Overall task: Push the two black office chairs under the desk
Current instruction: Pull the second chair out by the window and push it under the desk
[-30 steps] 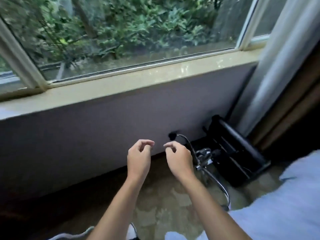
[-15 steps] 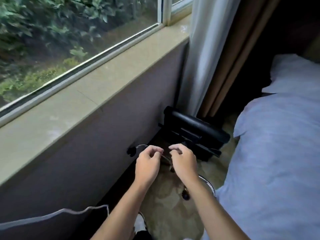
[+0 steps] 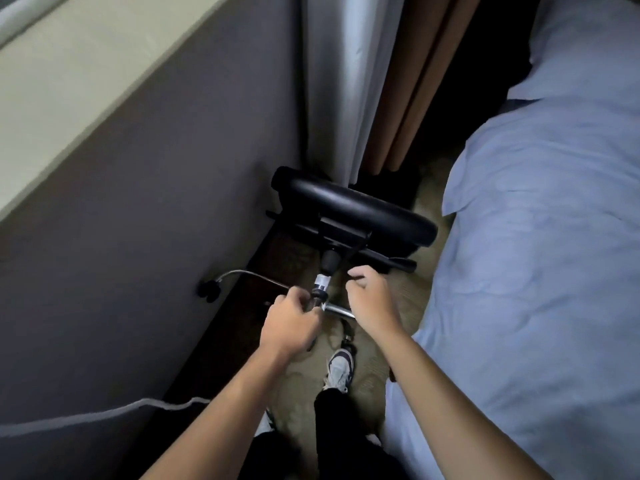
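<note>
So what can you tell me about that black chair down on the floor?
The black chair lies tipped on its side on the patterned floor, wedged between the grey wall under the window and the bed. Its padded seat faces the curtains, with the dark underside mechanism toward the camera. A black-and-chrome column runs from it to curved chrome legs ending in black casters. The left hand is curled at the base hub; the right hand hovers closed just beside it.

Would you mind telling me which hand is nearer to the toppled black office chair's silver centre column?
Left. The left hand is curled right at the silver centre column, apparently touching its lower end; the right hand hovers to its right, apart.
</note>
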`<state>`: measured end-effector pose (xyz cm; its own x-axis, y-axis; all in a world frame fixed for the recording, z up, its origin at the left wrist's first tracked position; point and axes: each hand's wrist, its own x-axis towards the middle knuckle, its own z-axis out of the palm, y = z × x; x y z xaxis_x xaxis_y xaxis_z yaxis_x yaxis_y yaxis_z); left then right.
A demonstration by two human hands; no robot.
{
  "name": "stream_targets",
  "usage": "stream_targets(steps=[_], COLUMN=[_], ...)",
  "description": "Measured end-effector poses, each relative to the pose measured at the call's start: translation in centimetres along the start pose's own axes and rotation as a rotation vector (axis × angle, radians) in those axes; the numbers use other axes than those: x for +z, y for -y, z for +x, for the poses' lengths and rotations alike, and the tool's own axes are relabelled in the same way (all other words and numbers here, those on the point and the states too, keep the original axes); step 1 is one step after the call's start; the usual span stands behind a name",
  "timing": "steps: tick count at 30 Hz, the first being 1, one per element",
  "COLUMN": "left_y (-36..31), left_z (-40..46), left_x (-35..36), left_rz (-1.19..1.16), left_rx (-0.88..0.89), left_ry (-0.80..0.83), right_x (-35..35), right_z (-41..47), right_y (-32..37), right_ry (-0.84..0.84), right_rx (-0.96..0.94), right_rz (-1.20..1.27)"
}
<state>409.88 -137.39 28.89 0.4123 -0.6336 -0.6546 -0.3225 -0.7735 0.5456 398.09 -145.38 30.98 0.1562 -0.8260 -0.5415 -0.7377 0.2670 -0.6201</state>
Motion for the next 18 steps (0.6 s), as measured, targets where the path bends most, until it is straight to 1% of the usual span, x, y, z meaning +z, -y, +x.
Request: stream_targets(steps=[3, 5, 8, 10, 14, 18], left_y=[0.7, 1.1, 1.5, 1.9, 3.7, 4.8], left_z=[4.1, 7.2, 11.0, 12.7, 14.5, 14.6], left_x=[2.8, 5.8, 9.7, 11.3, 12.7, 13.2], left_rz=[0.154, 0.262, 0.346, 0.344, 0.322, 0.358], left_rx=[-0.137, -0.218, -0.287, -0.295, -0.295, -0.269], left_ry=[0.012, 0.05, 0.086, 0.043, -0.137, -0.172], right_x=[0.5, 1.1, 2.7, 4.5, 9.8, 14.4], right_z=[5.2, 8.8, 12.2, 13.5, 15.4, 16.6], right_y=[-1.7, -3.7, -7.0, -8.3, -9.2, -8.9], right_ry=[0.068, 0.102, 0.155, 0.233, 0.397, 0.479], right_rx=[0.003, 0.047, 0.139, 0.197, 0.3, 0.396], right_rz=[-0.058, -0.098, -0.162, -0.185, -0.156, -0.094])
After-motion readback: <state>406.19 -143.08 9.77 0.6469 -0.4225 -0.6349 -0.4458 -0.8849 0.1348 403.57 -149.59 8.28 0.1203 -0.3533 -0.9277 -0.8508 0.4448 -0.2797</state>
